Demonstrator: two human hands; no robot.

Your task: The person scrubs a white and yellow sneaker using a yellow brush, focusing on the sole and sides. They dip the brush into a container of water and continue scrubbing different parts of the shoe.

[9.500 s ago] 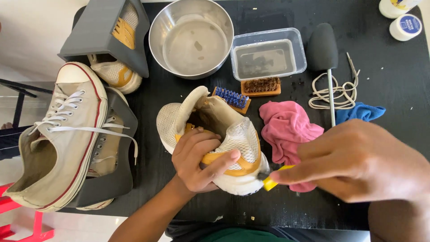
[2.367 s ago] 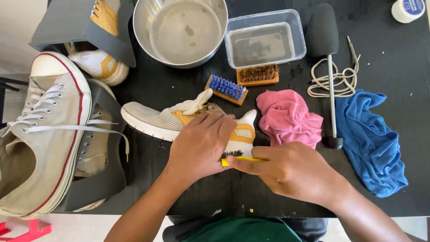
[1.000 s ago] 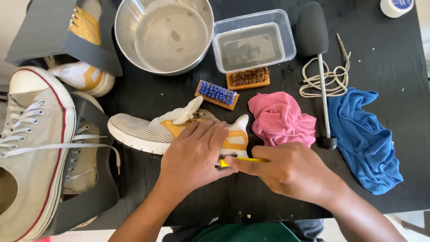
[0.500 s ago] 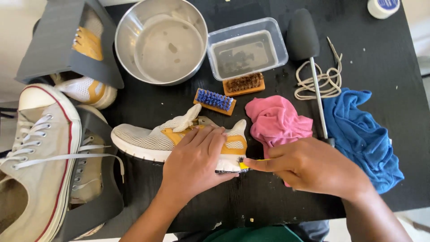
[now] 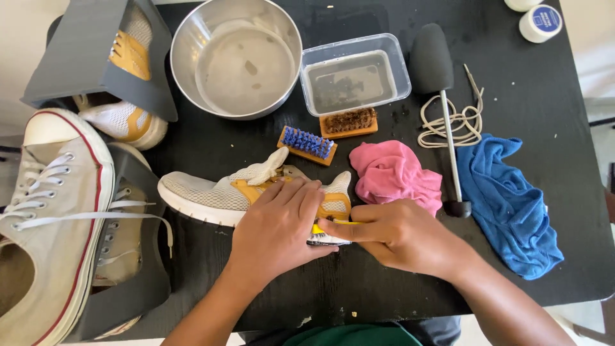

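The white and yellow mesh sneaker (image 5: 218,192) lies on its side near the front middle of the black table (image 5: 564,83), toe pointing left. My left hand (image 5: 278,230) presses flat over its heel half, fingers spread, pinning it down. My right hand (image 5: 400,234) is closed around a small yellow-handled brush (image 5: 330,224), its tip against the heel at the sole edge, touching my left fingertips.

Just behind the heel sits a crumpled pink cloth (image 5: 394,173); a blue cloth (image 5: 509,198) lies further right, close to the table's right edge. Bare tabletop shows in front of the sneaker and left of its toe.

Behind, a steel bowl (image 5: 237,57) holds cloudy water, and a clear plastic tub (image 5: 355,74) holds darker water.
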